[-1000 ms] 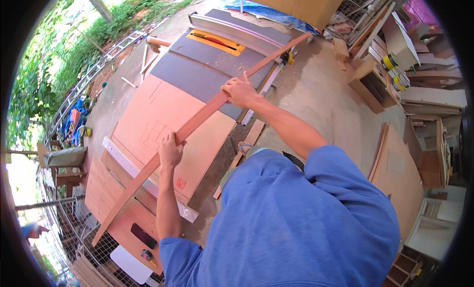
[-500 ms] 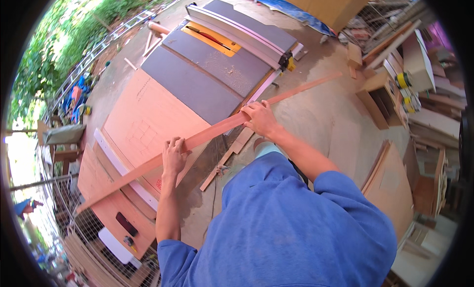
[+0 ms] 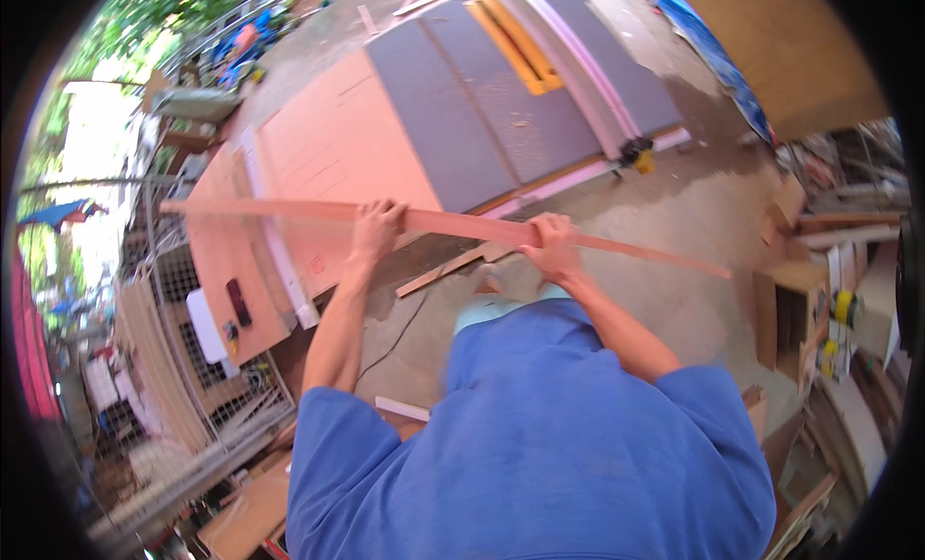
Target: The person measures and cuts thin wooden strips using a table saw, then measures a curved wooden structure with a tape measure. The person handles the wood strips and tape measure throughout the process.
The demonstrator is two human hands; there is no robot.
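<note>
A long, thin reddish wood strip (image 3: 453, 223) spans the view from left to right in front of my body. My left hand (image 3: 379, 227) is closed round it left of the middle, and my right hand (image 3: 552, 247) grips it farther right. Its left end reaches over the plywood side table, while its right end hangs above the concrete floor. Beyond the strip stands a table saw (image 3: 434, 107) with a dark grey top, a yellow insert (image 3: 515, 44) and a long rip fence (image 3: 568, 54).
A plywood panel (image 3: 328, 141) adjoins the saw's left side. A dark phone-like object (image 3: 238, 302) and a small tape measure (image 3: 230, 331) lie on the side table. Offcuts (image 3: 453, 269) rest on the floor by my feet. An open wooden box (image 3: 785, 314) stands at right beside stacked boards.
My view has swung round, so the saw sits farther up and right. The strip, still in both hands, now slopes down toward the right instead of up.
</note>
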